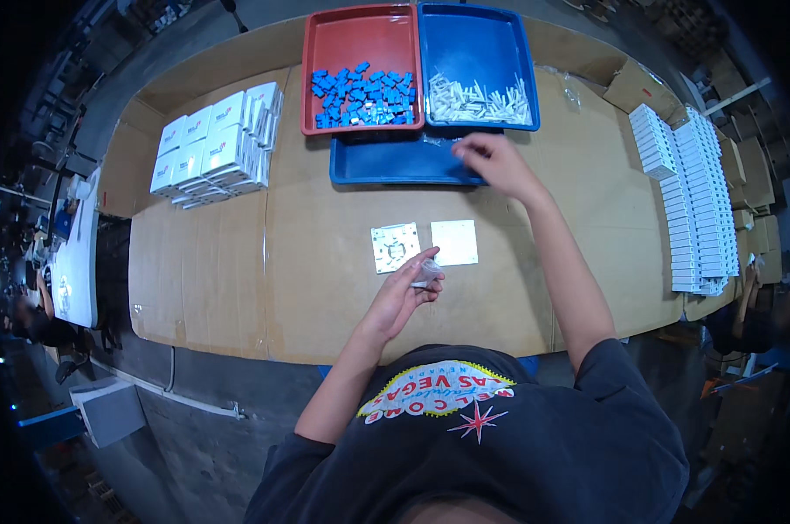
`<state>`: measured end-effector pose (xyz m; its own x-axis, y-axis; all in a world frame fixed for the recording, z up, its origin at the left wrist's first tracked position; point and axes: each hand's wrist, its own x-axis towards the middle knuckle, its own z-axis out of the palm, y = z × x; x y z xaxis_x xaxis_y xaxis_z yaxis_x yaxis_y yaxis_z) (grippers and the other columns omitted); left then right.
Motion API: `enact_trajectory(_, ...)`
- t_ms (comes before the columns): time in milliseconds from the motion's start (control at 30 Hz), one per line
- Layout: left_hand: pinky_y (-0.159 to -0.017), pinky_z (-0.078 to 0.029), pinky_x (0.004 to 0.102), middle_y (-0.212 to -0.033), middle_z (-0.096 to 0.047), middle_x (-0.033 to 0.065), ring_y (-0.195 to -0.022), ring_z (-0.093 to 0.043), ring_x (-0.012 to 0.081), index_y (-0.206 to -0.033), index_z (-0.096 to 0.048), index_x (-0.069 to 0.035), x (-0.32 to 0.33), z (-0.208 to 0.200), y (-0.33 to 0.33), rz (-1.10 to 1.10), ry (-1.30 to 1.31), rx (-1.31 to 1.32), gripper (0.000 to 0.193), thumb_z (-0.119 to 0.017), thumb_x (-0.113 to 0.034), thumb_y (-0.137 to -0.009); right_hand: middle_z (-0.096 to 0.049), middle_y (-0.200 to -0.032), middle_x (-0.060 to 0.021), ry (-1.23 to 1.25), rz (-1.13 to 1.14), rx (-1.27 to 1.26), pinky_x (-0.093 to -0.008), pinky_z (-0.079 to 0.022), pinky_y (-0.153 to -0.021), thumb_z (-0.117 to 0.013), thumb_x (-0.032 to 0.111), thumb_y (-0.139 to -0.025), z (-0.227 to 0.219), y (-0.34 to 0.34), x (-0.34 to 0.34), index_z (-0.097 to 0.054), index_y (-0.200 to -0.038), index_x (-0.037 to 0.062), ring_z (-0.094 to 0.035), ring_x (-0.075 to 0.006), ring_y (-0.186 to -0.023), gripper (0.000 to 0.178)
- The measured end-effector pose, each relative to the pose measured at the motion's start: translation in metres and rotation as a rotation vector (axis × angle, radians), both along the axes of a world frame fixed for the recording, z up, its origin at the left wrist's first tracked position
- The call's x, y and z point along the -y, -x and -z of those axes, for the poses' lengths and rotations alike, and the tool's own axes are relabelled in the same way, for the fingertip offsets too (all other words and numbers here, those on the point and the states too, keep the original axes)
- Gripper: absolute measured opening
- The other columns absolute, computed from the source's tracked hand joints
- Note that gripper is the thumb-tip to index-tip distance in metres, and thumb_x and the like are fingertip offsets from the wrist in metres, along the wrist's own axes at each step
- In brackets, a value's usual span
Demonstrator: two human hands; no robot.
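My left hand (403, 294) is closed around a small, crumpled, translucent packet (427, 274), probably plastic, close to my body. Just beyond it on the cardboard lies a white square plate with cut-outs (394, 244). A plain white square plate (456, 242) rests to the right of that one. My right hand (497, 166) is held over the right end of the lower blue tray (395, 162), its fingers curled in together. Whatever they pinch, if anything, is too small to make out.
At the far side stand a red tray (360, 39) of blue pieces and a blue tray (473, 44) of thin white pieces. White boxes (207, 153) are stacked at left; long rows of white pieces (700, 201) line the right. Cardboard walls edge the table.
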<state>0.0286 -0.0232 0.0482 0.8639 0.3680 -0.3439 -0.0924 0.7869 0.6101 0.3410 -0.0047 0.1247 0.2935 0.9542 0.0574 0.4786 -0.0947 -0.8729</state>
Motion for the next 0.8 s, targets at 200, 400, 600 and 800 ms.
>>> enact_trajectory(200, -0.090, -0.056, 0.0327, -0.116, -0.068, 0.0113, -0.103, -0.067, 0.0188, -0.149, -0.050, 0.001, 0.001, 0.002, 0.004, -0.007, 0.098, 0.062, 0.048, -0.045, -0.032, -0.114, -0.075, -0.102, -0.0144, -0.073, 0.254, 0.512, -0.0442, -0.056, -0.084, -0.068, 0.020, -0.095, 0.012, -0.058, -0.049, -0.078, -0.105, 0.0074, -0.071, -0.0342, -0.093, 0.019)
enact_trajectory(400, -0.099, -0.052, 0.0339, -0.123, -0.071, 0.0134, -0.111, -0.067, 0.0206, -0.136, -0.061, 0.003, 0.004, -0.007, 0.010, -0.036, -0.193, -0.048, 0.040, -0.049, -0.028, -0.112, -0.073, -0.102, -0.0131, 0.082, 0.120, 0.673, -0.0466, -0.056, -0.087, -0.072, 0.025, -0.092, 0.012, -0.067, -0.076, -0.080, -0.103, 0.0114, -0.070, -0.0349, -0.098, 0.019)
enact_trajectory(600, -0.105, -0.051, 0.0362, -0.121, -0.072, 0.0162, -0.112, -0.070, 0.0230, -0.133, -0.062, 0.005, 0.003, -0.025, 0.010, 0.021, -0.084, 0.004, 0.036, -0.048, -0.022, -0.112, -0.073, -0.092, -0.0106, -0.113, 0.254, 0.468, -0.0403, -0.056, -0.082, -0.076, 0.021, -0.092, 0.027, -0.096, -0.075, -0.079, -0.102, 0.0074, -0.072, -0.0292, -0.089, 0.018)
enact_trajectory(800, -0.104, -0.052, 0.0337, -0.121, -0.073, 0.0157, -0.117, -0.069, 0.0201, -0.135, -0.062, 0.004, 0.005, -0.050, 0.015, -0.045, -0.486, -0.117, 0.033, -0.059, -0.016, -0.108, -0.065, -0.079, 0.0030, -0.355, 0.391, -0.554, -0.0213, -0.042, -0.062, -0.078, 0.012, -0.096, -0.032, -0.067, -0.055, -0.073, -0.112, -0.0009, -0.055, -0.0040, -0.068, 0.022)
